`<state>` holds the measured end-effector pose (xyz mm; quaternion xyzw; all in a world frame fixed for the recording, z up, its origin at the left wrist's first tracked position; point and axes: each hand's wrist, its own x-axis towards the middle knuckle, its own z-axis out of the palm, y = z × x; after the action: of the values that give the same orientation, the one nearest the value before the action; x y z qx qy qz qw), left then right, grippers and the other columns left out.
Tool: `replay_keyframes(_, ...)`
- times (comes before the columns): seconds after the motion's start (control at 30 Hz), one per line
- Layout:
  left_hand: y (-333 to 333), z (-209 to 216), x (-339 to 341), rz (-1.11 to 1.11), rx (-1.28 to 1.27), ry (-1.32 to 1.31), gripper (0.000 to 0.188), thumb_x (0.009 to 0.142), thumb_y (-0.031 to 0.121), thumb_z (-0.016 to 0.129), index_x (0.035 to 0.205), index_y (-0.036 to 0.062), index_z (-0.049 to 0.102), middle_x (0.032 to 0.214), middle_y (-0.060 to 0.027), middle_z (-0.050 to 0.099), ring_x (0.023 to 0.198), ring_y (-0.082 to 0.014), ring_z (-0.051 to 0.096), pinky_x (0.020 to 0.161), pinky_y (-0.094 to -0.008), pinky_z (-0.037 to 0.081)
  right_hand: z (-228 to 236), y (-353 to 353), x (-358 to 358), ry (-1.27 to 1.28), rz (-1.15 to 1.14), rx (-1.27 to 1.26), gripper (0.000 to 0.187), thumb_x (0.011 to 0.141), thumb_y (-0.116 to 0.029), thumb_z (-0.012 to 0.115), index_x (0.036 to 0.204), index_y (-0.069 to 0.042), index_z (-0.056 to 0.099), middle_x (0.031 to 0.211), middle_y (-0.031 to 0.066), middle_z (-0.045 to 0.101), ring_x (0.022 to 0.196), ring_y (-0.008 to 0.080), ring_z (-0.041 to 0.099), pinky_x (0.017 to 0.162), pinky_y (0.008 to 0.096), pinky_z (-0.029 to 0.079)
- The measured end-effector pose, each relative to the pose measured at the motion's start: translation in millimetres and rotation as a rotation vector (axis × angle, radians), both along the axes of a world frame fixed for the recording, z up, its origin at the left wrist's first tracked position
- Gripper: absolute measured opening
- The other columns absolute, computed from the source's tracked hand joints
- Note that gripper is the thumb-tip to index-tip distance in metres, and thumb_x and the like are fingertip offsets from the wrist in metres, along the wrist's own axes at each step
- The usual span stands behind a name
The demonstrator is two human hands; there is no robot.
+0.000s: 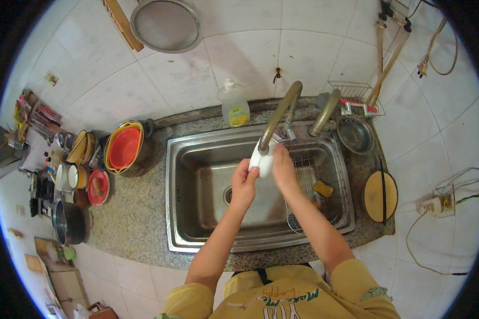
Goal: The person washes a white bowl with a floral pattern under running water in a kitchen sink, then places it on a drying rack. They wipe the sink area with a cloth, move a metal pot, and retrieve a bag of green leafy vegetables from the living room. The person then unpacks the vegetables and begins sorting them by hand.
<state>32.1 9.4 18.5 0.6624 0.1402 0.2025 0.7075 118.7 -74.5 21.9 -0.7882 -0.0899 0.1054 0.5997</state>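
A small white bowl (262, 167) is tilted under the mouth of the curved metal faucet (288, 101), over the steel sink (171, 204). My left hand (244, 179) grips it from the left, thumb on the near side. Against the bowl's right side is my right hand (283, 166); its fingers are blurred and partly turned away, so their grip is unclear. Under my right forearm, a wire rack (303, 171) sits in the right part of the sink, with a yellow-and-dark sponge (322, 188) on it.
A clear soap bottle (233, 103) stands behind the sink. Left on the granite counter (133, 212) are a red basket (125, 148) in a pot, a red dish (98, 187) and a dark pot (69, 223). To the right are a metal bowl (355, 135) and a round board (375, 196) with chopsticks.
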Motion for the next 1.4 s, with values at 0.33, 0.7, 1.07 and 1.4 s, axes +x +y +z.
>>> replay_keyframes(0.33, -6.8, -6.1, -15.7, -0.057, 0.268, 0.107, 0.011, 0.081, 0.005, 0.045, 0.091, -0.0002, 0.049, 0.073, -0.003, 0.048, 0.066, -0.0096, 0.042, 0.061, -0.0229, 0.037, 12.3, 15.2, 3.5, -0.107, 0.069, -0.215, 0.032, 0.082, -0.021, 0.045, 0.096, 0.005, 0.054, 0.092, 0.0202, 0.057, 0.091, 0.0315, 0.055, 0.079, 0.0396, 0.042)
replay_keyframes(0.7, 12.5, -31.6, 11.0, 0.043, -1.215, -0.185, 0.03, 0.088, 0.017, 0.034, 0.111, 0.0011, 0.043, 0.114, -0.0106, 0.048, 0.108, -0.0248, 0.044, 0.096, -0.0389, 0.031, -43.6, -8.0, 12.3, 0.943, 0.137, 1.213, 0.034, 0.086, -0.029, 0.042, 0.111, -0.006, 0.048, 0.11, 0.0071, 0.053, 0.102, 0.0204, 0.049, 0.088, 0.0351, 0.038)
replay_keyframes(1.07, 11.4, -19.0, 36.0, 0.102, -0.803, 0.07, 0.043, 0.09, 0.032, 0.03, 0.112, -0.0015, 0.046, 0.113, -0.0139, 0.049, 0.102, -0.0254, 0.048, 0.088, -0.0338, 0.036, -13.8, -27.6, -14.0, 0.666, 0.207, 0.938, 0.027, 0.085, -0.016, 0.048, 0.108, -0.002, 0.048, 0.103, 0.0055, 0.054, 0.094, 0.0155, 0.052, 0.081, 0.0299, 0.041)
replay_keyframes(1.4, -5.5, -25.4, 39.0, 0.247, 0.527, -0.018, 0.039, 0.081, 0.015, 0.045, 0.115, -0.0051, 0.042, 0.117, -0.0218, 0.043, 0.112, -0.0319, 0.038, 0.095, -0.0372, 0.027, -19.7, -22.5, -17.3, 0.095, 0.22, 0.406, 0.019, 0.082, -0.014, 0.05, 0.094, 0.001, 0.055, 0.076, 0.0036, 0.055, 0.069, 0.0105, 0.048, 0.061, 0.0261, 0.039)
